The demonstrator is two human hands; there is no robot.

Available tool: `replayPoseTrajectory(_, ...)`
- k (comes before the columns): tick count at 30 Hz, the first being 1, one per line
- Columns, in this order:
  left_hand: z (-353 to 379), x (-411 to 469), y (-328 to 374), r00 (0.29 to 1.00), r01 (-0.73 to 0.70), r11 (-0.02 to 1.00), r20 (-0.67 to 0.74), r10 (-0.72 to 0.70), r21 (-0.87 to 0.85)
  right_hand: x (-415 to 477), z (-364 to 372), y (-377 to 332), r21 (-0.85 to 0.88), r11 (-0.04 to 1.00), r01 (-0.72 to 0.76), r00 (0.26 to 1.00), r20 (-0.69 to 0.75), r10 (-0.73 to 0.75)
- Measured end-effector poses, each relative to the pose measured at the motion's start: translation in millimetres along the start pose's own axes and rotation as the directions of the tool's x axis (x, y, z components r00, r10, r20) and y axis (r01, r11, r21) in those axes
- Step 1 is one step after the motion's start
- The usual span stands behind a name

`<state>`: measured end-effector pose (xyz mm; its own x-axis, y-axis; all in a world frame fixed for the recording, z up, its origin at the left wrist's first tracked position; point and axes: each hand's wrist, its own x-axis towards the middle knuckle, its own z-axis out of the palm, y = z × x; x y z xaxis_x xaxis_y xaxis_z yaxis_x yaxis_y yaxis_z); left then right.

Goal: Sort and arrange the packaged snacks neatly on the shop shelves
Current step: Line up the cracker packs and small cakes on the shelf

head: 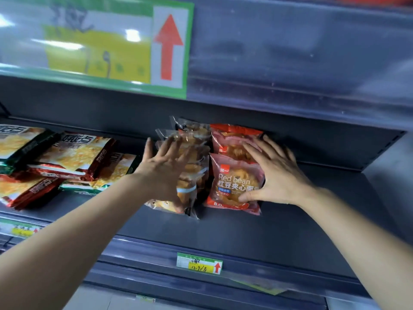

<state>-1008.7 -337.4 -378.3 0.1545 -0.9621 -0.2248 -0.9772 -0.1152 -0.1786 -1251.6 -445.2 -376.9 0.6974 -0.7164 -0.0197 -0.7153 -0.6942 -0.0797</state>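
You're squaring up two rows: your left hand [166, 166], fingers spread flat, rests on the clear-wrapped pastries [194, 139] beneath it; your right hand [277, 173], equally splayed, covers the red bean packs [232, 182] under its palm. Next, probably nudge both rows straight, gently

The front packet [234, 182] before me is pinkish red with white lettering, a small blue band and an orange-red bottom edge, and the back packet [232, 139] is the same red. Beside them the clear packets [190, 175] show golden-brown bread, while the bags [76, 155] to my left are yellow with red or green edges. The shelf [245, 231] is dark grey, and its price tag [199, 264] is green-bordered and yellow with a red arrow.
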Motion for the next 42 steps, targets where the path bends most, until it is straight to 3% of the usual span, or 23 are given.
replayPoseTrajectory(5, 17, -3, -13, 1.0, 0.007, 1.0, 0.022, -0.008, 0.009, 6, -2, -7, -0.055, 0.995, -0.082, 0.993, 0.085, 0.086)
replayPoseTrajectory(13, 28, -3, -5, 0.976, -0.039, 0.999, -0.214, 0.034, -0.018, 5, 3, -24, -0.178, 0.977, -0.116, 0.993, 0.012, 0.12)
replayPoseTrajectory(18, 36, -10, -9, 0.957, -0.178, 0.983, -0.221, 0.185, 0.055, -1, 3, -38, -0.222, 0.968, -0.114, 0.989, 0.063, 0.131)
replayPoseTrajectory(20, 36, -11, -11, 0.95, -0.203, 0.977, -0.227, 0.212, 0.063, -3, 5, -46, -0.212, 0.974, -0.08, 0.997, -0.005, 0.081)
replayPoseTrajectory(23, 36, -13, -14, 0.945, -0.19, 0.981, -0.264, 0.192, 0.034, -2, 12, -64, -0.199, 0.974, 0.109, 0.972, -0.184, -0.146)
replayPoseTrajectory(25, 36, -16, -19, 0.955, -0.157, 0.987, -0.252, 0.159, 0.028, 4, 15, -77, -0.221, 0.956, 0.194, 0.946, -0.217, -0.242)
replayPoseTrajectory(29, 37, -14, -28, 0.972, -0.128, 0.992, -0.196, 0.129, 0.019, 27, 9, -94, -0.21, 0.971, 0.114, 0.975, -0.165, -0.15)
replayPoseTrajectory(35, 40, -12, -35, 0.956, -0.13, 0.991, -0.262, 0.129, 0.011, 52, 15, -104, -0.269, 0.963, 0.008, 0.964, -0.254, -0.079)
replayPoseTrajectory(37, 43, -13, -39, 0.957, -0.121, 0.993, -0.264, 0.118, 0.005, 58, 19, -105, -0.222, 0.975, 0.015, 0.931, -0.354, -0.094)
replayPoseTrajectory(42, 50, -22, -37, 0.962, -0.181, 0.983, -0.217, 0.168, -0.042, 57, 24, -108, -0.063, 0.998, 0.028, 0.928, -0.369, -0.049)
